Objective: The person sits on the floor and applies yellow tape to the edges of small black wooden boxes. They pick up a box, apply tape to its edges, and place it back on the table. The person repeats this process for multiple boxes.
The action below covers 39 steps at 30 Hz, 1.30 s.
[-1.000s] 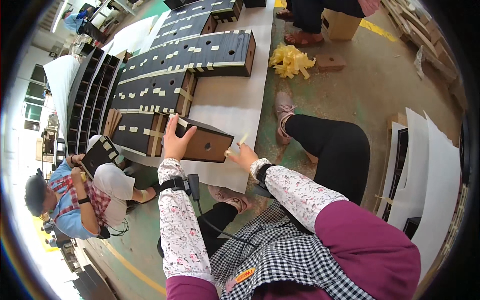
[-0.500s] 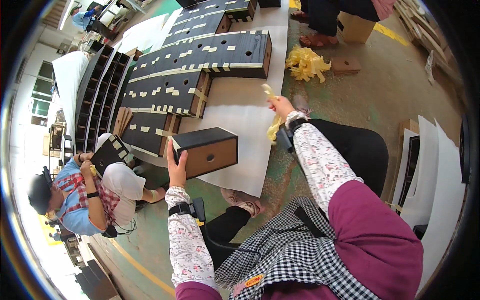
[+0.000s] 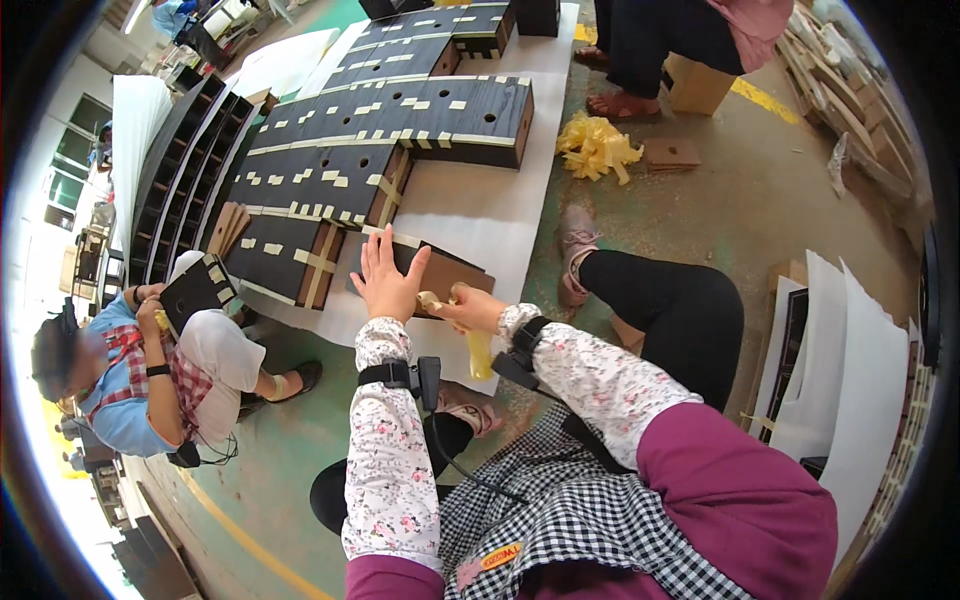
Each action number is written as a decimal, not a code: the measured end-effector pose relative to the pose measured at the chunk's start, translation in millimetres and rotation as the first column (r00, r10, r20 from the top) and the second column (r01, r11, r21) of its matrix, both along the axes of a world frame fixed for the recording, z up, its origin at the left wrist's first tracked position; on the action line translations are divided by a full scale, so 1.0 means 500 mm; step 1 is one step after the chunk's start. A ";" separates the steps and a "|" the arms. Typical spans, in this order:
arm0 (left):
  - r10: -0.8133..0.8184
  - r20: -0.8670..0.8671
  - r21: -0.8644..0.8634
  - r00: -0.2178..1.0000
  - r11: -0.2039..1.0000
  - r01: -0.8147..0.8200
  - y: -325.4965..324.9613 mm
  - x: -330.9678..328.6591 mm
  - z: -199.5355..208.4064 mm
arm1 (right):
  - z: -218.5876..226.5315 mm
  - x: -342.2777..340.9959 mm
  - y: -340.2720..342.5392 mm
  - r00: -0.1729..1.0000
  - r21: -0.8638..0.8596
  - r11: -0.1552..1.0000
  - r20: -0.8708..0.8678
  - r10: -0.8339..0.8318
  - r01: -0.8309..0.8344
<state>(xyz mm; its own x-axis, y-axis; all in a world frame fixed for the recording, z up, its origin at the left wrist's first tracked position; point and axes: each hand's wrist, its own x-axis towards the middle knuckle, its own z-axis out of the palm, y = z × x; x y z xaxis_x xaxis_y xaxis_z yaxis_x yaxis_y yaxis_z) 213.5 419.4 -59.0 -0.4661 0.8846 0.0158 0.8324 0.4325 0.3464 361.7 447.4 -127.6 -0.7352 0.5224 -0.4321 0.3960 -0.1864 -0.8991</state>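
A box with a brown panel and dark edges (image 3: 455,270) rests on the white sheet in front of me, partly covered by my hands. My left hand (image 3: 388,283) lies against it with the fingers spread. At its near edge is my right hand (image 3: 474,308), its fingers closed round crumpled yellow masking tape (image 3: 480,355) that hangs below the hand. Just beyond stand rows of black boxes (image 3: 330,180) dotted with short pale tape pieces.
A heap of yellow tape strips (image 3: 597,146) lies on the floor beside brown panels (image 3: 671,153). On the left a crouching co-worker (image 3: 135,365) holds a black panel (image 3: 197,294). Another person's legs (image 3: 650,50) show at the far right of the sheet (image 3: 500,210).
My right hand has come left and nearer to the box with the tape. The box has been turned or tilted, and my left hand has shifted from its side to spread over it.
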 end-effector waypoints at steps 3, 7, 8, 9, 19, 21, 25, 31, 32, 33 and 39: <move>-0.052 -0.071 -0.073 0.996 0.996 0.047 0.031 0.014 -0.010 | 0.036 0.114 0.015 0.984 0.019 0.993 0.137 0.117 -0.120; -0.082 -0.101 -0.043 0.992 0.996 0.078 0.025 0.032 -0.021 | 0.153 0.245 0.101 0.976 0.085 0.993 0.208 0.066 -0.085; -0.110 -0.134 -0.031 0.985 0.994 0.107 0.020 0.044 -0.023 | 0.177 0.275 0.122 0.986 0.109 0.994 0.165 -0.038 0.020; -0.136 -0.165 -0.020 0.977 0.991 0.135 0.012 0.056 -0.029 | 0.192 0.315 0.152 0.992 0.137 0.982 0.011 -0.129 0.127; -0.200 -0.280 -0.034 0.939 0.979 0.199 0.008 0.090 -0.039 | 0.330 0.741 0.228 0.703 0.904 0.424 0.335 -0.627 -0.052; -0.197 -0.290 -0.042 0.937 0.980 0.193 0.007 0.094 -0.037 | 0.220 0.781 0.203 0.606 0.806 0.473 0.585 -0.540 -0.356; -0.206 -0.296 -0.081 0.932 0.978 0.191 0.012 0.094 -0.048 | -0.056 0.780 0.108 0.431 0.437 0.718 0.878 -0.209 -0.542; -0.190 -0.305 -0.086 0.933 0.981 0.172 0.007 0.097 -0.037 | -0.261 0.714 0.059 0.455 0.149 0.900 0.888 0.060 -0.410; -0.196 -0.308 -0.080 0.931 0.980 0.180 0.006 0.096 -0.035 | -0.285 0.709 0.057 0.473 0.170 0.929 0.881 0.006 -0.328; -0.200 -0.306 -0.070 0.931 0.980 0.187 0.005 0.097 -0.035 | -0.308 0.710 0.056 0.482 0.189 0.951 0.875 -0.050 -0.246; -0.228 -0.263 -0.069 0.938 0.974 0.217 0.015 0.101 -0.038 | -0.312 0.780 0.108 0.821 0.201 0.976 0.569 -0.044 -0.087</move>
